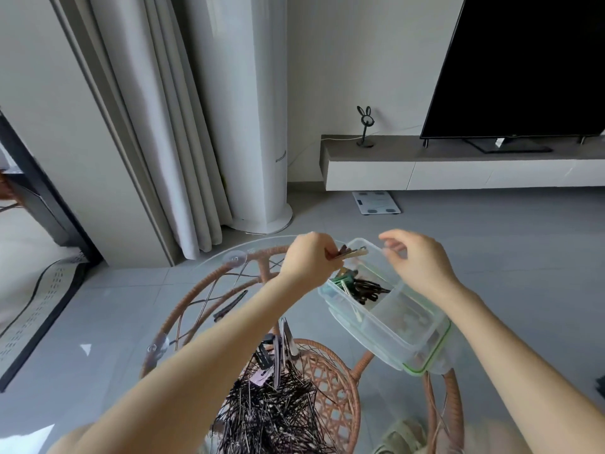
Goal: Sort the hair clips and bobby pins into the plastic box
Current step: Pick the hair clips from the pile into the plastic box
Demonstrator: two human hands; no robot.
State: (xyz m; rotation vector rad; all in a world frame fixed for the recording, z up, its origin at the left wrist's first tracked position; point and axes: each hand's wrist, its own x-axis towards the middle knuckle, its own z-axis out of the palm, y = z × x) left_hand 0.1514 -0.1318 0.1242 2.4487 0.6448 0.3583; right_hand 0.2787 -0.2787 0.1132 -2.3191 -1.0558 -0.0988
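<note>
A clear plastic box (397, 329) with a green-edged lid under it stands on the round glass table (209, 260). Its far compartment holds green clips and black bobby pins (366, 290). My left hand (309, 257) is closed on a bunch of hair clips (352, 253), beige and dark, held over the box's far rim. My right hand (417, 258) hovers over the box with fingers apart and nothing in it. A big heap of black bobby pins (271, 411) lies near me, with several larger clips (278, 352) on top. One long black clip (230, 305) lies alone on the glass.
The glass top rests on a rattan frame (262, 257) with suction cups (234, 257). Beyond are a curtain (170, 126), a white column unit (262, 109), a floor scale (376, 202) and a TV bench (458, 165) with a TV.
</note>
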